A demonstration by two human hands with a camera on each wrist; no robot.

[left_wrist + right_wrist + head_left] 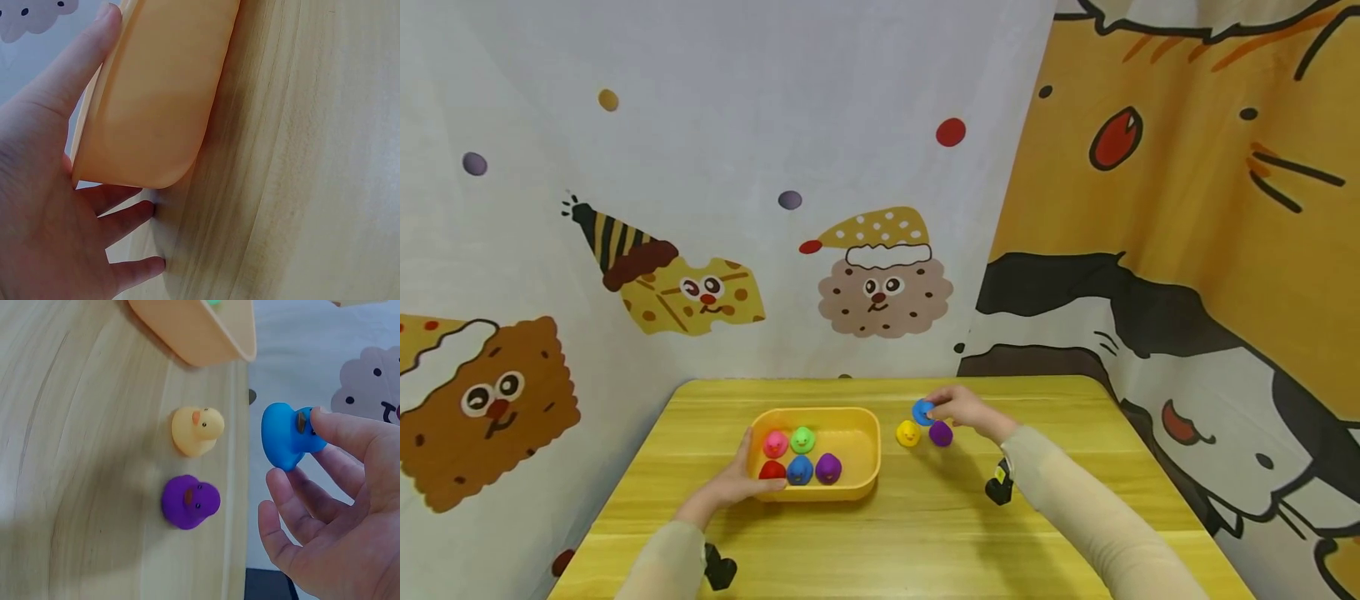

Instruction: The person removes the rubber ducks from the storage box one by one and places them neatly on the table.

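Note:
My right hand (958,406) pinches a blue rubber duck (284,434) by its head, thumb on one side and fingers behind. In the right wrist view a yellow duck (199,430) and a purple duck (189,502) stand close together on the table beside that hand. At the left, my left hand (733,477) grips the near left corner of a yellow plastic tub (867,492), thumb along the rim and fingers round the end wall. Inside the tub sit a pink duck (775,444), a green duck (802,439), a red duck (772,472), another blue duck (800,471) and another purple duck (828,468).
A wood-grain table (940,542) carries everything. Behind it hangs a pale curtain (737,125) printed with cartoon snacks, and an orange cat-print curtain (1187,208) runs along the right. Small black devices sit at both wrists.

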